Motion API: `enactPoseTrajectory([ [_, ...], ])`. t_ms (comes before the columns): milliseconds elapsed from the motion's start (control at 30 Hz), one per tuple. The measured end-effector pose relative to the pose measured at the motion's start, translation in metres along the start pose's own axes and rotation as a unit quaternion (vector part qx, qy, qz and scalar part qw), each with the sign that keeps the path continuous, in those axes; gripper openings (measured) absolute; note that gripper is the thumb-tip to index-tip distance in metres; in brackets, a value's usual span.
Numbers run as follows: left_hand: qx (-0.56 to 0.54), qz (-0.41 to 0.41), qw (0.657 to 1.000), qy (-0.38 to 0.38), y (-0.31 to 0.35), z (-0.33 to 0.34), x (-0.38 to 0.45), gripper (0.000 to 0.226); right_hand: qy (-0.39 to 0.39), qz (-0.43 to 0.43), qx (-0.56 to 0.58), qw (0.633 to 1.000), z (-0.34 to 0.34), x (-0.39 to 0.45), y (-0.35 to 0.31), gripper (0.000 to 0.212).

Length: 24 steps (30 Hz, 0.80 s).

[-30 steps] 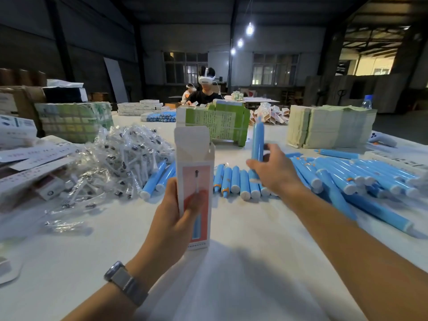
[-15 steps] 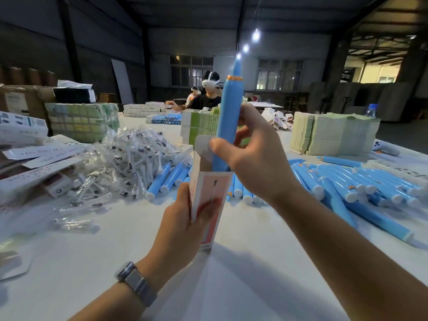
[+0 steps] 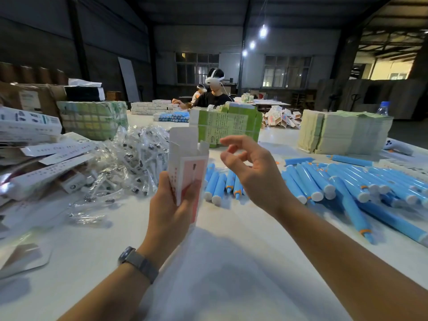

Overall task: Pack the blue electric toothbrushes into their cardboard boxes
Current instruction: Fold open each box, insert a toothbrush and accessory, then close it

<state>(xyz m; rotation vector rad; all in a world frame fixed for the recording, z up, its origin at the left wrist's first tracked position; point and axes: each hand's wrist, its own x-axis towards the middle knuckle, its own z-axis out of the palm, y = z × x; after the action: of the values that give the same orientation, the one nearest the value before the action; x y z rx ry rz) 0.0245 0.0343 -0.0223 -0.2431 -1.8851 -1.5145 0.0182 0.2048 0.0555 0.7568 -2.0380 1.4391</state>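
Observation:
My left hand point(image 3: 170, 210) grips a tall white and red cardboard box point(image 3: 188, 167) upright above the table, its top flaps standing open. The toothbrush that went into it is hidden inside. To the right of the box top hovers my right hand point(image 3: 251, 169), fingers loosely spread and holding nothing. Behind both hands a short row of blue electric toothbrushes point(image 3: 218, 185) lies on the white table point(image 3: 222, 262). A larger pile of blue toothbrushes point(image 3: 361, 184) spreads out to the right.
A heap of bagged brush heads point(image 3: 129, 163) lies left of the box. Flat white cartons point(image 3: 30, 126) pile up at far left. Green folded cartons point(image 3: 227, 122) and a paper stack point(image 3: 342, 130) stand behind. Another person point(image 3: 214, 93) sits at the far end.
My right hand lifted a blue toothbrush from the row, slid it down into the open box, then let go. It now hovers beside the box with nothing in it.

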Motion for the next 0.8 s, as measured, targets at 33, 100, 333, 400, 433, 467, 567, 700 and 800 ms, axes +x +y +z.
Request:
enactPoseTrajectory([
  [33,0.019,0.004,0.999,0.029,-0.002,-0.002,0.003,0.02,0.005,0.023,-0.003,1.0,0.004,0.0,0.007,0.017],
  [100,0.048,0.005,0.994,0.102,-0.003,-0.009,0.011,0.024,-0.014,0.082,-0.023,0.996,0.018,0.003,0.024,0.01],
  [333,0.081,0.026,0.963,0.254,-0.012,-0.045,0.04,0.032,-0.249,0.081,-0.259,0.93,0.131,0.037,0.061,0.038],
  [400,0.1,0.018,0.957,0.273,-0.017,-0.05,0.043,0.032,-0.285,0.06,-0.37,0.882,0.164,0.049,0.065,0.04],
  [433,0.108,0.014,0.955,0.276,-0.019,-0.051,0.044,0.032,-0.297,0.057,-0.408,0.861,0.179,0.053,0.067,0.037],
  [467,0.115,0.009,0.954,0.275,-0.02,-0.051,0.044,0.032,-0.301,0.051,-0.439,0.845,0.191,0.056,0.069,0.033],
  [567,0.115,0.001,0.956,0.269,-0.022,-0.049,0.043,0.033,-0.268,0.032,-0.464,0.844,0.214,0.057,0.074,0.026],
  [700,0.095,0.002,0.961,0.26,-0.022,-0.046,0.044,0.033,-0.241,0.072,-0.343,0.905,0.215,0.059,0.073,0.028],
  [800,0.075,0.004,0.965,0.252,-0.019,-0.044,0.043,0.036,-0.192,0.079,-0.255,0.945,0.2,0.063,0.07,0.039],
])
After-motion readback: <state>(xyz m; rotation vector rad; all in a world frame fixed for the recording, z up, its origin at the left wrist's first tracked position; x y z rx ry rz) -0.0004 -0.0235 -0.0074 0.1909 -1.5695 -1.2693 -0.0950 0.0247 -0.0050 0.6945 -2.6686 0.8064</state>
